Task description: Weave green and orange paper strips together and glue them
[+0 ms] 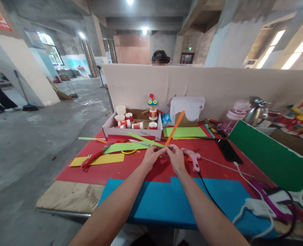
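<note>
Both my hands meet over the red sheet (131,167) in the middle of the table. My left hand (151,155) pinches the near end of a light green paper strip (145,139) that runs up and to the left. My right hand (175,155) pinches the lower end of an orange paper strip (175,127) that slants up to the right. The two strip ends touch between my fingertips. A pink glue gun (193,159) lies just right of my right hand.
Red scissors (94,158) lie on yellow paper (100,160) at the left. A cardboard box (131,130) with paper cups and a cup figure (153,112) stands behind. A black phone (227,150), a green board (269,159), cables, a power strip (261,206) sit right. A person's head shows over the cardboard partition (218,85).
</note>
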A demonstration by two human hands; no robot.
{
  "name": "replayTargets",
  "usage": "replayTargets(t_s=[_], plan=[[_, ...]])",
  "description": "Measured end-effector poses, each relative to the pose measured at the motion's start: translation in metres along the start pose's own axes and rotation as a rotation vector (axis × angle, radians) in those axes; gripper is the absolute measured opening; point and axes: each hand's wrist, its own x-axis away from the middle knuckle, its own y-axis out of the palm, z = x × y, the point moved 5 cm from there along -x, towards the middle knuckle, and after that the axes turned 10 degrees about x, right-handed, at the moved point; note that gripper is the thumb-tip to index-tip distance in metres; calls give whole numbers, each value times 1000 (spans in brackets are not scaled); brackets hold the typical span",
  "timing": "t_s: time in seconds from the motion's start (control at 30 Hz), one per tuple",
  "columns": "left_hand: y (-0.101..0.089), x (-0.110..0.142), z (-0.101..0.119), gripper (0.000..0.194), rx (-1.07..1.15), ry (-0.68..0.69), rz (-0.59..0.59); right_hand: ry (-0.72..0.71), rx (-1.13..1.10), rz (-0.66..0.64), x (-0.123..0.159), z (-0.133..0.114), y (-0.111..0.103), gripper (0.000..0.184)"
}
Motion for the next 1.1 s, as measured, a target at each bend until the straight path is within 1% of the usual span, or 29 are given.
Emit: replayTargets(t_s=[0.1, 0.13, 0.33, 0.43, 0.57, 0.7, 0.8, 0.9, 1.03, 1.1], plan=[[-9, -3, 1, 30, -10, 39, 100, 13, -26, -76, 2, -1, 5, 25], [-12, -3, 2, 30, -24, 55, 118, 22, -34, -96, 2, -1, 6, 26], [-15, -6, 6, 21, -232, 117, 105, 136, -92, -168, 0, 7, 5, 33], [-13, -4, 10, 18, -287, 155, 114, 158, -70, -154, -1, 10, 3, 34], [-10, -3, 12, 20, -255, 167, 113, 133, -10, -107, 0, 8, 1, 31], [-13, -3, 12, 27, -253, 158, 173, 118, 78, -114, 0, 3, 1, 26], [-16, -4, 11, 27, -253, 142, 211, 116, 116, -125, 1, 2, 1, 24], [-16, -5, 11, 27, -211, 144, 198, 134, 100, -125, 0, 4, 1, 23], [-17, -6, 9, 29, -178, 118, 172, 143, 26, -135, -1, 6, 2, 28], [-16, -5, 9, 30, -157, 120, 157, 135, 15, -112, -1, 5, 2, 29]])
